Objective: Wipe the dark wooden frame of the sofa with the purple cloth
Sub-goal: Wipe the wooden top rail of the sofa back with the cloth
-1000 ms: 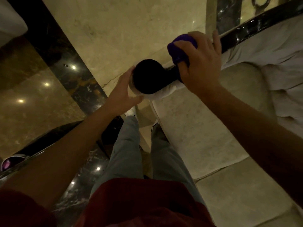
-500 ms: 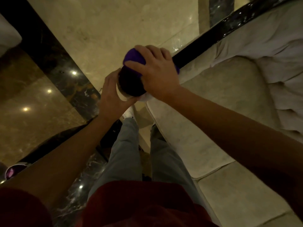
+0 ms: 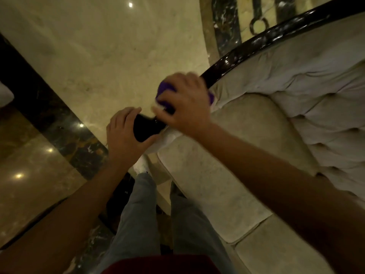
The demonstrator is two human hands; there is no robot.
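Observation:
The sofa's dark glossy wooden frame [image 3: 256, 44] curves from the upper right down to a rounded arm end [image 3: 146, 127] at the centre. My right hand [image 3: 185, 103] presses the bunched purple cloth [image 3: 165, 91] onto the frame just above that arm end; the hand is blurred and covers most of the cloth. My left hand [image 3: 126, 133] cups the rounded arm end from the left, fingers curled around it.
The cream sofa seat cushions [image 3: 227, 175] and tufted backrest [image 3: 316, 115] fill the right side. Polished marble floor [image 3: 98, 46] with a dark inlay band [image 3: 49, 115] lies to the left. My legs in grey trousers [image 3: 158, 214] stand against the sofa's front edge.
My right hand with the cloth slid from the frame onto the rounded arm end, then back up the frame. The left hand stays on the arm end. The camera shifted.

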